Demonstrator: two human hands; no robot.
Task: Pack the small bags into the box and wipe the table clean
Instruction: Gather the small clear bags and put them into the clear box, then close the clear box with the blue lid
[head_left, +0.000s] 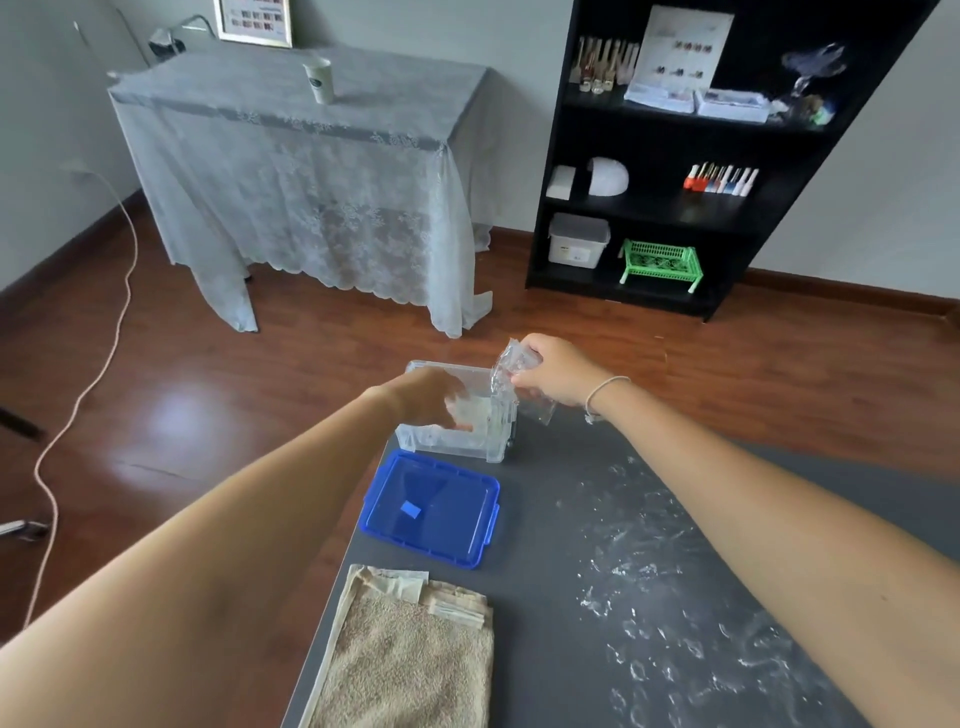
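A clear plastic box (449, 446) stands open at the far left corner of the dark grey table (550, 613). My left hand (428, 397) reaches down into the box, fingers curled around pale bags inside; whether it grips them is unclear. Just past the box's right rim, my right hand (556, 369) pinches a small clear bag (511, 374), which hangs crumpled over that rim. The box's blue lid (434, 509) lies flat on the table in front of it. A beige towel (410, 660) lies folded at the table's near left edge.
White powdery smears (660, 587) cover the right half of the table. Beyond the table lie a wooden floor, a lace-covered table (311, 171) with a paper cup, a black shelf unit (675, 171) and a pale cable (104, 364) across the floor at left.
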